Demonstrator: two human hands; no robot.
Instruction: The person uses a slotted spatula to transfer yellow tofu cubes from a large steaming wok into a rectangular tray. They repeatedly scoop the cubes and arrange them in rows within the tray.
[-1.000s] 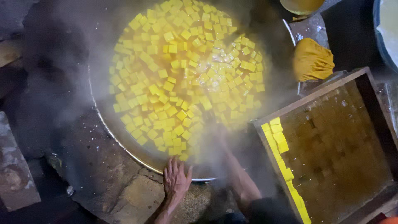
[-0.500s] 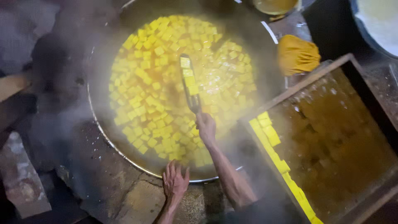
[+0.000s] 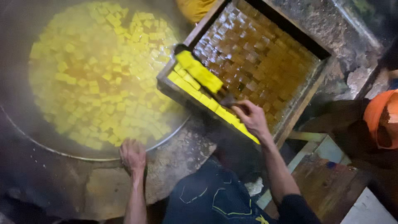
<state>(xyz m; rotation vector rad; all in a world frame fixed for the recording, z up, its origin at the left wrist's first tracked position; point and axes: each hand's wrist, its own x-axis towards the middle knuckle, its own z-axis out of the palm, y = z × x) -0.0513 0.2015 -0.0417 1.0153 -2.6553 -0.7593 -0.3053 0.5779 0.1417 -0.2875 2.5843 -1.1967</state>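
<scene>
two hands busy: right hand [image 3: 253, 118] grip clamped on dark flat ladle [image 3: 207, 83] w/ yellow cubes over square wooden tray [image 3: 302, 97]. left hand [image 3: 132, 154] spread flat on wide steaming metal pan [image 3: 54, 151] rim. keep ladle level, tip low along the row. steam blurs pan; handle mostly hidden.

Bright yellow cubes float in cloudy yellow-orange liquid in the wide round grey metal pan [image 3: 62, 154]; the square wooden-framed tray [image 3: 302, 97] shows a dark amber-brown grid of squares; a long flat scoop [image 3: 199, 71] carries a vivid yellow row of cubes; the rough stone worktop [image 3: 174, 166] is mottled grey-brown; the dark navy trousers [image 3: 215, 195] bear thin yellow line markings; the round plastic object [image 3: 379, 118] is orange.
</scene>
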